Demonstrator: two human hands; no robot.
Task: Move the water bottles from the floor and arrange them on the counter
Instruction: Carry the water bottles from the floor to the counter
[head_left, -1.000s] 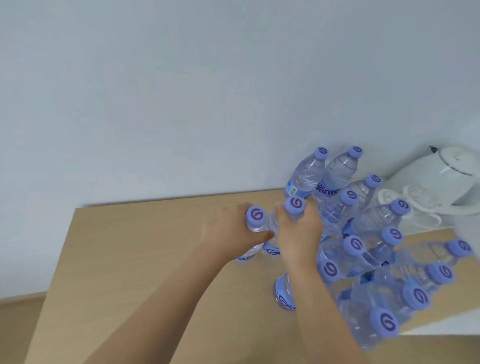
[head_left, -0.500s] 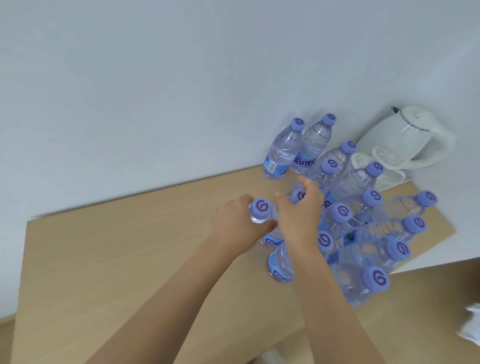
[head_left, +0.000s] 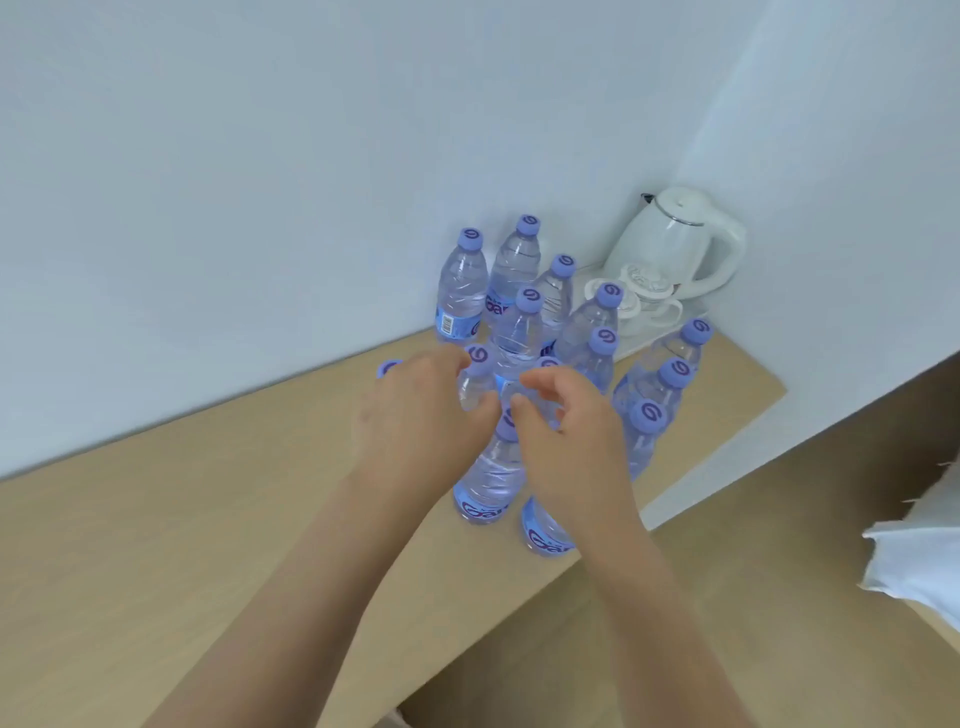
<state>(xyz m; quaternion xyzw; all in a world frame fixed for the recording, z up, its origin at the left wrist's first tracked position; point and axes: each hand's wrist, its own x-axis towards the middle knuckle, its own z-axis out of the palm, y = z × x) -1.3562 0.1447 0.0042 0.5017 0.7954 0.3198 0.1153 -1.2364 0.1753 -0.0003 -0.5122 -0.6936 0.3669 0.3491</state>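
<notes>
- Where the light wooden counter (head_left: 156, 519) meets the wall, clear plastic water bottles with purple caps (head_left: 511, 322) stand upright, clustered from centre toward 2 o'clock.
- Left hand (head_left: 415, 421): fingers loosely curved beside one bottle's neck, gripping nothing plainly.
- Right hand (head_left: 566, 431): fingers half curled above the near bottles; hold unclear.
- White electric kettle (head_left: 680, 244) at 1 o'clock, behind the cluster.
- White cups (head_left: 644, 299) just beside the kettle.

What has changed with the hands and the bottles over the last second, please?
Both hands have let go: the left hand and right hand, which a second ago gripped bottle necks, now hover with loosely curled fingers just above the front bottles, which stand on the counter. The view has also shifted. The rest of the bottle cluster and the white kettle stayed put.
</notes>
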